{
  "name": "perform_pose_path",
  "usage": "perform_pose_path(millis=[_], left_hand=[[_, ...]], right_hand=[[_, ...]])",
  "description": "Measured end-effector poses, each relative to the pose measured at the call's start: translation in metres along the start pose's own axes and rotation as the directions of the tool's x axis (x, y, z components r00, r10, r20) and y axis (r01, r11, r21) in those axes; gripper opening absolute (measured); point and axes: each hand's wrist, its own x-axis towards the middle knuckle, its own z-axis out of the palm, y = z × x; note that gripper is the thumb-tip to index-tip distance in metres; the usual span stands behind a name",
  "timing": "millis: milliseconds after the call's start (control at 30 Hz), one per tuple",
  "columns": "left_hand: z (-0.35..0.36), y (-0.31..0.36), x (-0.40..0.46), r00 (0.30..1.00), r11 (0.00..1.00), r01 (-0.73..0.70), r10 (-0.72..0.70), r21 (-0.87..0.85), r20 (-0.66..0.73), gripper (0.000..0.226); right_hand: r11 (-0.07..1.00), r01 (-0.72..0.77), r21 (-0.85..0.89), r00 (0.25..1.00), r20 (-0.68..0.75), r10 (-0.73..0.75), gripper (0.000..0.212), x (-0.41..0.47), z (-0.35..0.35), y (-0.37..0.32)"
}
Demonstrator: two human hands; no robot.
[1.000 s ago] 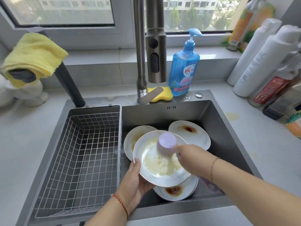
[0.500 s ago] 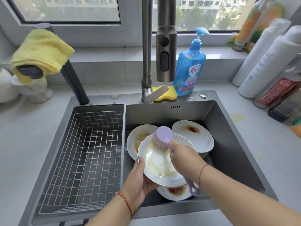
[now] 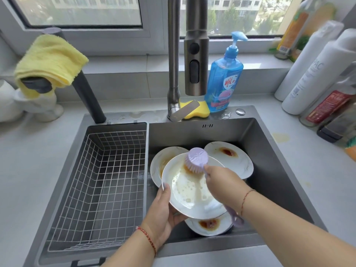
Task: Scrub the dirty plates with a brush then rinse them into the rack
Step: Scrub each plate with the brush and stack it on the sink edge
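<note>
Hands shifted brush toward plate far rim, apparently.

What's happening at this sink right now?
A person is scrubbing a dirty plate over the sink. The left hand holds the plate by its near-left edge, and the right hand grips a lilac brush, its bristles on a brown smear near the far rim. Three more stained plates lie in the basin beneath. The wire rack on the left has no plates in it, and no water runs from the tap.
</note>
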Motion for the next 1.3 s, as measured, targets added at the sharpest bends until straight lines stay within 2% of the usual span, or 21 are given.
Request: perform_pose_path(millis=[100,233,300,433,500,567,600,633,700,767,833,900,967,1100,1200,1300], left_hand=[[0.003,0.007,0.001,1.000,0.999,-0.023,0.023,0.049,0.008,0.040],[0.009,0.020,0.006,0.998,0.993,-0.042,0.038,0.113,0.043,0.045],[0.010,0.026,0.008,0.997,0.986,-0.068,0.061,0.152,0.052,0.048],[0.010,0.035,0.009,0.994,0.976,-0.104,0.097,0.192,0.048,0.051],[0.009,0.041,0.010,0.992,0.971,-0.129,0.125,0.200,0.032,0.049],[0.005,0.047,0.012,0.988,0.964,-0.157,0.156,0.213,0.021,0.053],[0.004,0.049,0.013,0.986,0.961,-0.167,0.168,0.219,0.013,0.053],[0.003,0.051,0.014,0.985,0.960,-0.171,0.174,0.220,0.003,0.053],[0.003,0.051,0.017,0.986,0.964,-0.161,0.168,0.214,-0.016,0.051],[0.006,0.049,0.018,0.989,0.969,-0.139,0.147,0.206,-0.023,0.046],[0.010,0.046,0.018,0.993,0.970,-0.115,0.119,0.214,-0.003,0.046],[0.011,0.042,0.017,0.994,0.966,-0.105,0.104,0.234,0.016,0.046],[0.008,0.042,0.017,0.994,0.962,-0.110,0.111,0.249,0.011,0.048],[-0.003,0.043,0.018,0.993,0.955,-0.109,0.119,0.277,-0.020,0.050],[-0.005,0.043,0.017,0.993,0.953,-0.094,0.112,0.289,-0.045,0.050],[-0.003,0.038,0.016,0.994,0.956,-0.081,0.098,0.280,-0.046,0.054]], right_hand=[[1.000,0.021,0.007,0.997,-0.080,-0.020,0.036,-0.007,-0.008,0.004],[0.970,0.144,0.194,0.989,0.004,-0.148,0.040,-0.029,-0.006,-0.017],[0.968,0.172,0.185,0.985,-0.008,-0.174,0.041,-0.027,-0.007,-0.022],[0.996,0.046,-0.079,0.990,-0.129,-0.056,0.044,-0.012,-0.025,0.001],[0.979,-0.006,-0.204,1.000,-0.015,0.003,0.038,-0.014,-0.032,0.010],[0.916,0.031,-0.400,0.982,0.183,0.047,0.043,-0.026,-0.028,0.012],[0.916,0.054,-0.397,0.971,0.233,0.044,0.042,-0.032,-0.027,0.011],[0.944,0.074,-0.320,0.967,0.256,0.011,0.037,-0.036,-0.026,0.011],[0.988,0.141,-0.056,0.967,0.220,-0.126,0.032,-0.043,-0.025,0.006],[0.982,0.178,0.070,0.961,0.203,-0.189,0.032,-0.042,-0.025,-0.006],[0.971,0.176,0.163,0.977,0.095,-0.193,0.032,-0.027,-0.026,-0.018],[0.984,0.157,0.083,0.988,-0.028,-0.155,0.031,-0.009,-0.026,-0.016],[0.996,0.091,-0.026,0.993,-0.067,-0.092,0.029,-0.002,-0.032,-0.001],[0.987,0.085,-0.137,0.985,0.163,-0.062,0.030,-0.020,-0.039,0.022],[0.974,0.190,-0.125,0.950,0.275,-0.150,0.032,-0.046,-0.036,0.017],[0.976,0.211,0.061,0.941,0.258,-0.219,0.031,-0.052,-0.031,-0.002]])
